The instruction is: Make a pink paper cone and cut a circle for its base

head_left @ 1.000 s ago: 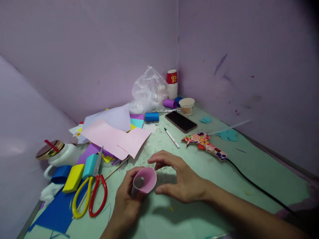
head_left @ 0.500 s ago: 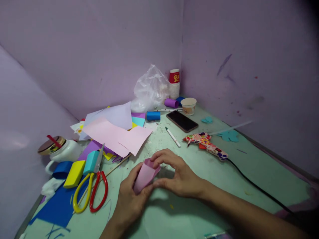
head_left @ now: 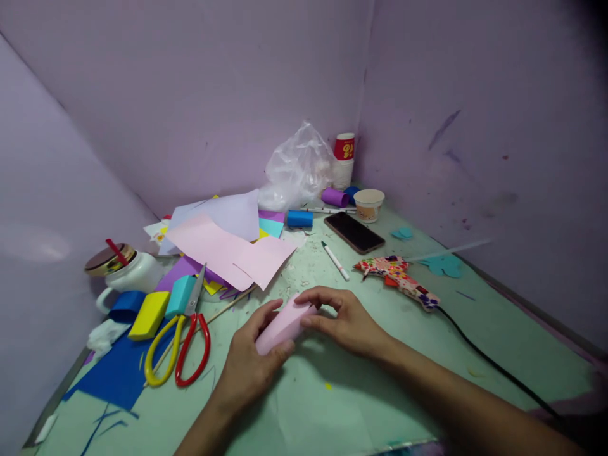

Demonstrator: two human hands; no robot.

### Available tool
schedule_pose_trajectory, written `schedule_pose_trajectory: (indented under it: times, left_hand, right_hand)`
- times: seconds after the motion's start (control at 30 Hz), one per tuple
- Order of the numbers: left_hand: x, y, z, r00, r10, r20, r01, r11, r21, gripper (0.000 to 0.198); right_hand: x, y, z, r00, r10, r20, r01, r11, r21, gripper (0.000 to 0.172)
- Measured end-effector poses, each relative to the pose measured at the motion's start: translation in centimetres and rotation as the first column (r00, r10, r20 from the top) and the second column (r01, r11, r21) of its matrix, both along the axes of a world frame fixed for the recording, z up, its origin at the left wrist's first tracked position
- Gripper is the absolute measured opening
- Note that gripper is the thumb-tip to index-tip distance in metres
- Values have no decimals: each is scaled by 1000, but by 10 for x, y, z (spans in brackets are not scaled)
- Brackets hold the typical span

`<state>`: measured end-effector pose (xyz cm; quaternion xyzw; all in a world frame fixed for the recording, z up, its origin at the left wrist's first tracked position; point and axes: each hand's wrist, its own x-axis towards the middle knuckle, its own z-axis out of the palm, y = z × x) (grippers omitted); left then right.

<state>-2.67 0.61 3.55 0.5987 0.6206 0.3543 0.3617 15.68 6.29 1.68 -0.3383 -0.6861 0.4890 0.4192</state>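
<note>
A rolled pink paper tube (head_left: 284,325) lies low over the green table (head_left: 380,380), held between both my hands. My left hand (head_left: 247,364) wraps its near end from below, thumb on top. My right hand (head_left: 344,320) pinches the far end with fingers curled over it. Both hands are closed on the tube. A floral hot-glue gun (head_left: 399,280) lies just beyond my right hand, its black cord (head_left: 494,370) trailing to the right.
Yellow and red scissors (head_left: 178,342) lie left, beside blue paper (head_left: 114,377), foam rolls and pink sheets (head_left: 232,253). A white mug (head_left: 126,272), pen (head_left: 335,261), phone (head_left: 354,232), cups (head_left: 342,161) and plastic bag (head_left: 297,168) sit behind. Purple walls enclose the corner.
The pink tube went from open end facing me to lying flat and squeezed; my right hand closed onto its far end. My view shifted slightly left.
</note>
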Motion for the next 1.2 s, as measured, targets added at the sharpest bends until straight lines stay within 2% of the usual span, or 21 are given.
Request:
schedule_pose_trajectory:
  times: [0.13,0.3,0.4,0.5,0.63,0.7,0.77,0.83,0.9,1.03,1.1,1.2]
  left_hand:
    - [-1,0,1,999,33,24,-34,997,63,56]
    - [-2,0,2,999,41,12,-42,996,75,58]
    - [-3,-1,3,999,47,-28,-44,994,96,50]
    - [-3,-2,4,996,47,-70,-37,990,139,41]
    - [-3,-4,3,998,36,-57,-27,987,161,42]
    - [-4,-3,2,998,25,50,-32,990,140,47]
    - [-5,-3,-1,968,17,252,-46,993,111,54]
    - [-6,-1,-4,884,25,468,-68,995,76,53]
    - [-7,0,-7,795,62,603,-79,997,2,48]
    - [-10,2,-5,740,88,667,-10,993,-121,44]
    - [-11,2,-1,743,47,668,25,995,-98,40]
    - [-11,2,7,785,-31,619,77,996,-48,37]
  right_hand:
    - [0,3,-2,999,-45,-11,45,997,-62,20]
    - [0,4,-1,996,-79,-28,75,990,-120,19]
    - [0,4,2,995,-94,-41,87,986,-139,21]
    - [1,4,2,995,-74,-63,63,986,-156,27]
    - [2,6,-2,990,-31,-138,-2,973,-230,30]
    - [2,8,-5,977,-34,-209,-28,958,-286,32]
    - [2,9,-7,959,-63,-277,-32,945,-326,33]
    - [2,10,-8,944,-109,-311,-2,942,-337,34]
    - [1,10,-9,941,-133,-310,23,942,-335,35]
    - [2,11,-11,952,-138,-274,37,938,-344,37]
    - [5,13,-13,952,-136,-273,36,939,-341,38]
    - [9,16,-16,954,-92,-286,-5,947,-322,42]
